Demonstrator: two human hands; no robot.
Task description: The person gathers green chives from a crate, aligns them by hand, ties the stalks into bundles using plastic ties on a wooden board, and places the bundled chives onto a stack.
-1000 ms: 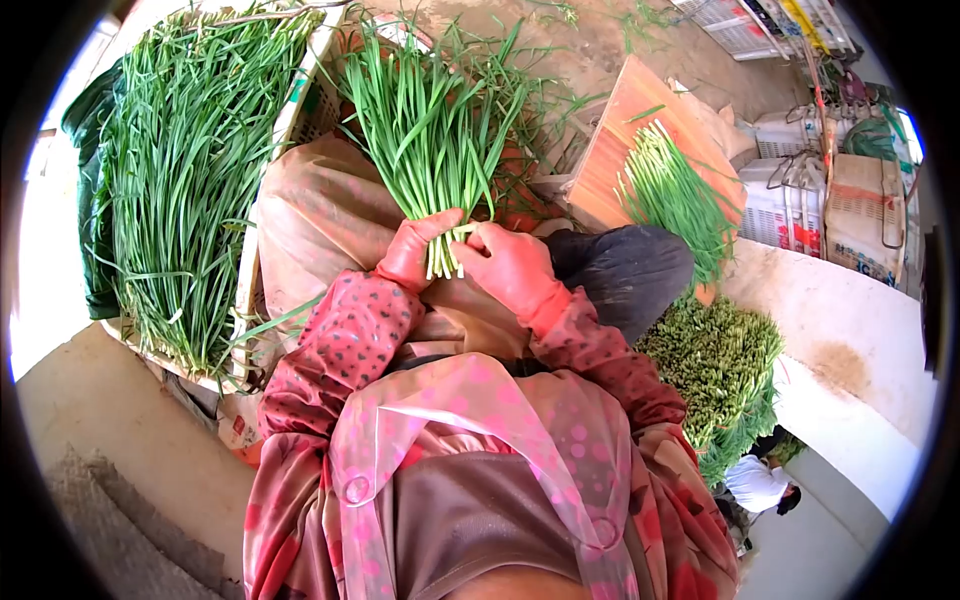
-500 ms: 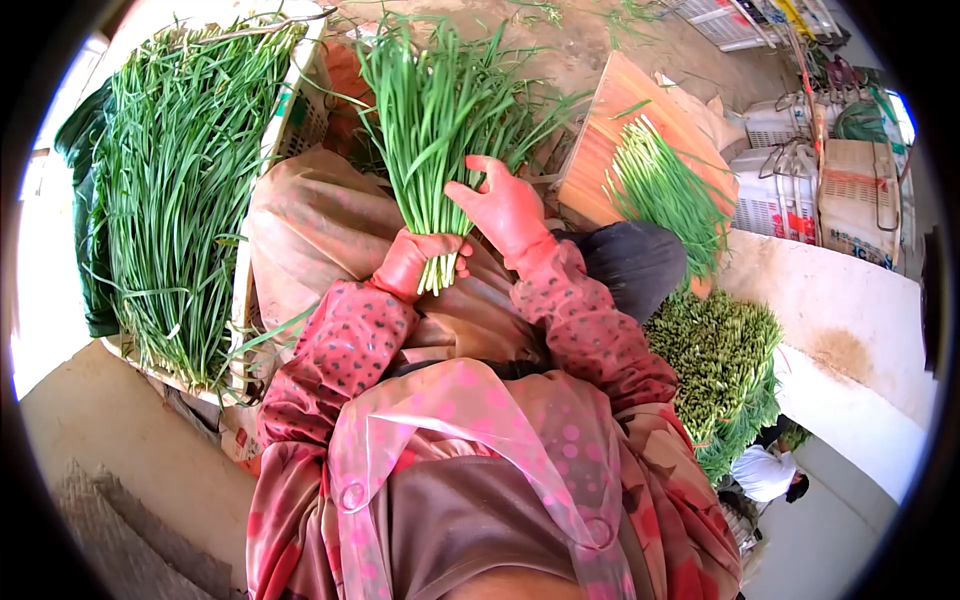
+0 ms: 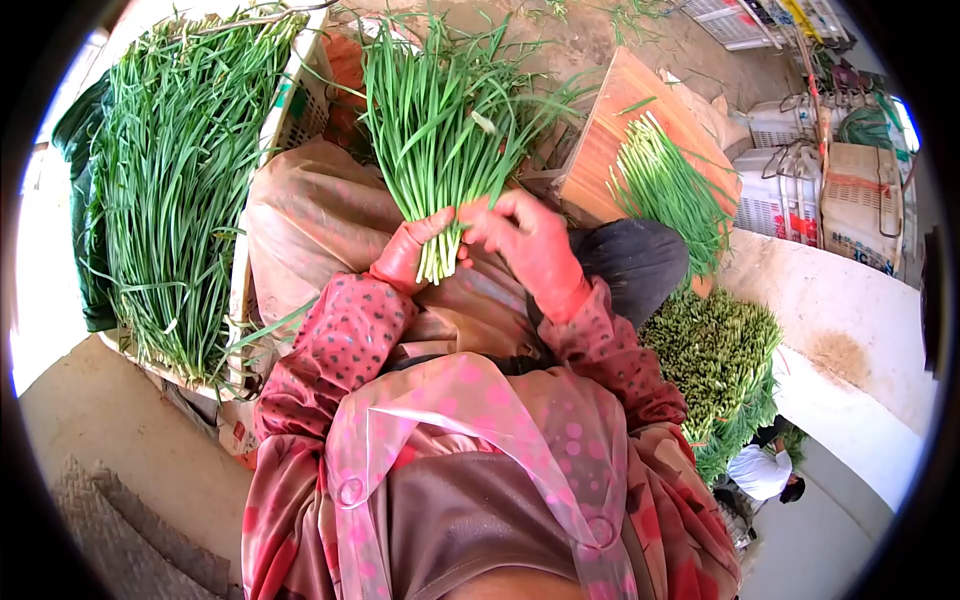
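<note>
A bunch of garlic chives stands upright over my lap, its green leaves fanning out at the top and the pale cut ends pointing toward me. My left hand, in a reddish rubber glove, is wrapped round the stems low down. From the other side, my right hand, gloved alike, pinches at the stems just above the left thumb; its fingertips are slightly blurred. To the right, a smaller bundle of chives lies on an orange-brown board.
A pale crate heaped with loose chives stands on my left. Stacked bundles sit at my right, cut ends up. White crates are at the upper right. Another person in white is at the lower right.
My right hand has come down and left along the bunch, from beside the leaves to the stems near my left hand. Its raised fingers have curled in. The left hand keeps its hold.
</note>
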